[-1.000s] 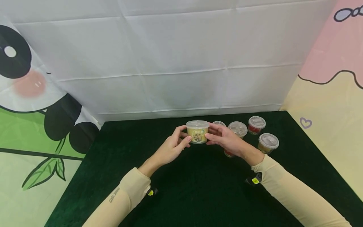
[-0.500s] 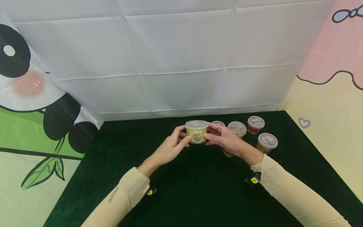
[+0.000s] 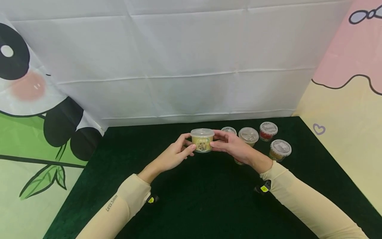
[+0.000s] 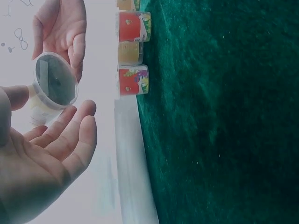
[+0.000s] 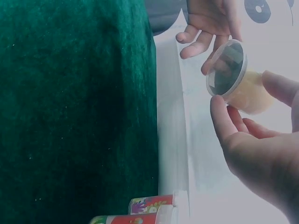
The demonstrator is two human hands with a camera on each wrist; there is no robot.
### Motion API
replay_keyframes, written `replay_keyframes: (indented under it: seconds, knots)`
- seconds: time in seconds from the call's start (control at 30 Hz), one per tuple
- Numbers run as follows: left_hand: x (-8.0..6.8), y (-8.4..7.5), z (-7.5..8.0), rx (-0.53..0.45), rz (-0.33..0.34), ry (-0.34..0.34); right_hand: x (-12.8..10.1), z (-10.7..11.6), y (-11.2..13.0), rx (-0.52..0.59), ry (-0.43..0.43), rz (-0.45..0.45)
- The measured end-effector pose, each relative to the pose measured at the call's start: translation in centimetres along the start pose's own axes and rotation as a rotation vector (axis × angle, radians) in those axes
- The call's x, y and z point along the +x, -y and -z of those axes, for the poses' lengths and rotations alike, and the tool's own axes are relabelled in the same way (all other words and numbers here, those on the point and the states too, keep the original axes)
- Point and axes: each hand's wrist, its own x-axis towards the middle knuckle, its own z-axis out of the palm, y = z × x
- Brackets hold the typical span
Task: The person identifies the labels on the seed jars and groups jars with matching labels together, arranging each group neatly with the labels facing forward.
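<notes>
Head view: my left hand (image 3: 174,155) and right hand (image 3: 231,145) both pinch the yellow cup (image 3: 202,140) by its sides, held above the green table (image 3: 209,199), four more cups (image 3: 250,135) just right

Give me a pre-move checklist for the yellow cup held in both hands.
1. Grip: yellow cup pinched between left hand and right hand fingertips: ok.
2. Lid seated on the cup: ok, looks closed.
3. Cup upright: ok.
4. Cup clear of the cloth: ok, held above it.
5. Other cups out of the way: ok, they stand to the right, apart from the held cup.
6. Lid seal tight all round: cannot tell.
</notes>
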Motion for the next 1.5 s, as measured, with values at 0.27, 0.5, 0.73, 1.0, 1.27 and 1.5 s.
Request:
replay_keyframes:
  seconds: [0.27,0.5,0.73,1.0,1.27,1.5]
  knots:
    - [-0.2,0.2,0.5,0.011,0.018,0.01,0.1,-0.3,0.0,0.029,0.004,-0.026]
    - [-1.1,0.6,1.5,0.041,0.028,0.009,1.1,-1.4,-0.5,0.015,0.004,-0.004]
    - [-1.8,1.7,2.9,0.109,0.029,0.006,2.6,-2.9,-0.6,-0.009,-0.024,-0.001]
    - [-2.0,2.9,4.3,0.14,0.041,0.002,4.4,-3.9,-0.9,-0.097,-0.064,-0.003]
    - [-2.2,4.4,5.7,0.174,0.084,-0.041,6.9,-5.3,-0.9,-0.126,-0.088,-0.011]
    - [-2.4,6.1,6.9,0.222,0.141,-0.056,9.0,-7.2,-1.8,-0.05,-0.133,-0.08]
